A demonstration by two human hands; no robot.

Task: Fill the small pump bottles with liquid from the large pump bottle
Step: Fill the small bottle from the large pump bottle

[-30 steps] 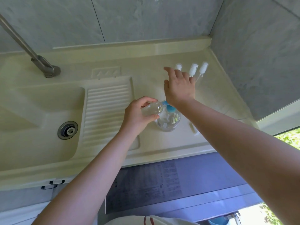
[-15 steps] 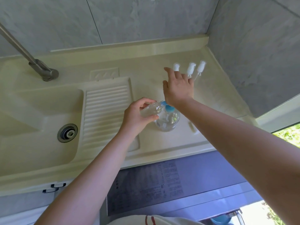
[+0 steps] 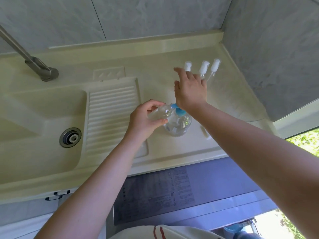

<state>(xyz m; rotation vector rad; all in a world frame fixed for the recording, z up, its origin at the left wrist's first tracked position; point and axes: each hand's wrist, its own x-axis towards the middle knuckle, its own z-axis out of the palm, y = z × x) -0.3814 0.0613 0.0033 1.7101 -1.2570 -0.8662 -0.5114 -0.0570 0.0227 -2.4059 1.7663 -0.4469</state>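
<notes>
Fingers (image 3: 156, 107) of the left hand (image 3: 146, 121) are curled round a small pump bottle (image 3: 159, 113), clear and uncapped, held tilted with its open neck at the blue spout of the large pump bottle (image 3: 178, 124). Fingers of the right hand (image 3: 189, 90) are straight and spread; the heel of that hand sits over the blue pump head, apparently pressing it, though the contact itself is hidden beneath the wrist. The large pump bottle stands upright on the cream surface (image 3: 172, 149), just right of the ribbed drainboard (image 3: 112, 114); it is clear-walled and looks partly filled with clear liquid. Three white pump tops (image 3: 203, 67) lie in a row behind the large pump bottle, towards the wall. Judged step: dispensing into the held bottle. How full it is cannot be told. The next move calls for keeping neck and spout aligned while pumping, then fitting a pump top from behind.
</notes>
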